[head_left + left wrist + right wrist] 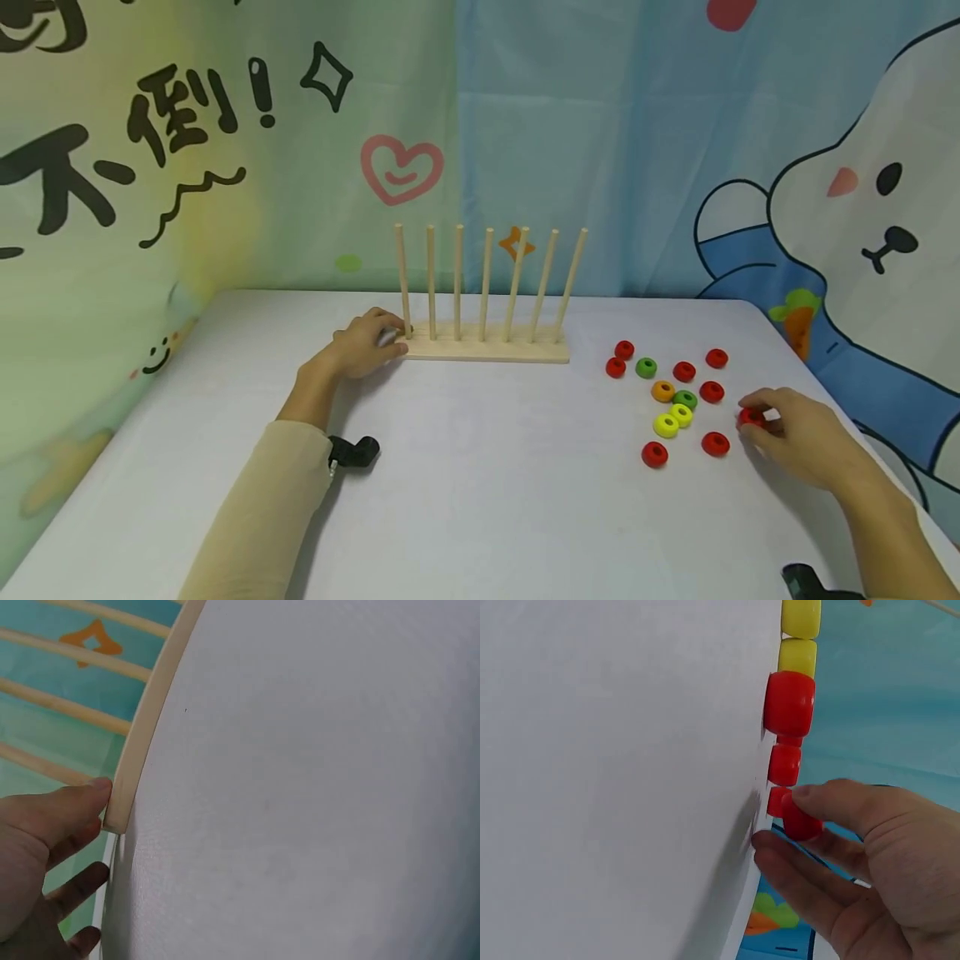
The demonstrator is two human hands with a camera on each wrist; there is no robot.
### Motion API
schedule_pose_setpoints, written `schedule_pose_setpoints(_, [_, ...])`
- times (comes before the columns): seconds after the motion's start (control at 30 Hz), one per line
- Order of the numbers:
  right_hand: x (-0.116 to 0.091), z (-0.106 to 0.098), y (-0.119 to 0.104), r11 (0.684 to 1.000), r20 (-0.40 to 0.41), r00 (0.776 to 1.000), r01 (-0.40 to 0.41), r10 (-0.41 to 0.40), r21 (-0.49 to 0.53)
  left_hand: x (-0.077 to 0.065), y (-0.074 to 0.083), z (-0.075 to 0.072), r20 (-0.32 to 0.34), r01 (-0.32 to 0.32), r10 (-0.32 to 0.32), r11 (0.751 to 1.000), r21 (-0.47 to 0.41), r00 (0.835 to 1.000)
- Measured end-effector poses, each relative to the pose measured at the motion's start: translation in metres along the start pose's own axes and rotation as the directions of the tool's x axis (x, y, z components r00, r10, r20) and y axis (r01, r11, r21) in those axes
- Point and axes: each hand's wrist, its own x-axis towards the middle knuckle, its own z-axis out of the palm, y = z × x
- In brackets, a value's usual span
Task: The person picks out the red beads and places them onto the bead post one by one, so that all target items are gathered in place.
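Note:
A wooden peg rack (487,354), its several upright pegs bare, stands toward the back of the white table. My left hand (367,343) pinches the rack's left end, thumb at the front edge and index finger near the first peg; the left wrist view shows the thumb on the base (139,750) and the other fingers spread beside it. At the right, my right hand (806,437) holds a red bead (750,418) between thumb and fingers. In the right wrist view this red bead (801,821) looks slightly raised off the table.
Loose beads lie left of the right hand: several red ones, such as a front red bead (655,455), two green, including a green bead (646,367), an orange bead (663,391) and two yellow, including a yellow bead (666,426). A printed curtain (555,150) hangs behind the table.

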Motion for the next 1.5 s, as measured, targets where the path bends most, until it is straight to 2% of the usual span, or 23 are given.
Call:
schedule_pose_setpoints(0.3, [0.004,0.001,-0.015,0.995,-0.133,0.987,0.091,-0.086,0.031,0.001,-0.004,0.001,-0.002,0.004,-0.004,0.999,-0.033,1.0])
schedule_pose_setpoints(0.5, [0.009,-0.001,-0.029,0.986,-0.201,0.969,0.154,-0.14,0.056,0.002,-0.009,0.005,-0.013,0.002,-0.004,0.989,-0.149,1.0])
schedule_pose_setpoints(0.67, [0.012,-0.004,-0.037,0.984,-0.222,0.964,0.164,-0.144,0.074,0.002,-0.01,0.006,-0.012,-0.006,0.003,0.976,-0.218,1.0])
schedule_pose_setpoints(0.97, [0.022,-0.004,-0.051,0.982,-0.217,0.966,0.162,-0.137,0.099,0.0,-0.013,0.007,-0.028,-0.01,0.005,0.981,-0.193,1.0])
schedule_pose_setpoints(1.2, [0.03,-0.008,-0.065,0.975,-0.255,0.951,0.205,-0.176,0.09,0.005,-0.015,0.011,-0.04,-0.046,0.04,0.983,-0.179,0.998])
schedule_pose_setpoints(1.5, [0.046,-0.007,-0.09,0.961,-0.215,0.955,0.237,-0.203,0.145,0.004,-0.016,0.011,-0.032,-0.039,0.035,0.987,-0.158,0.999])
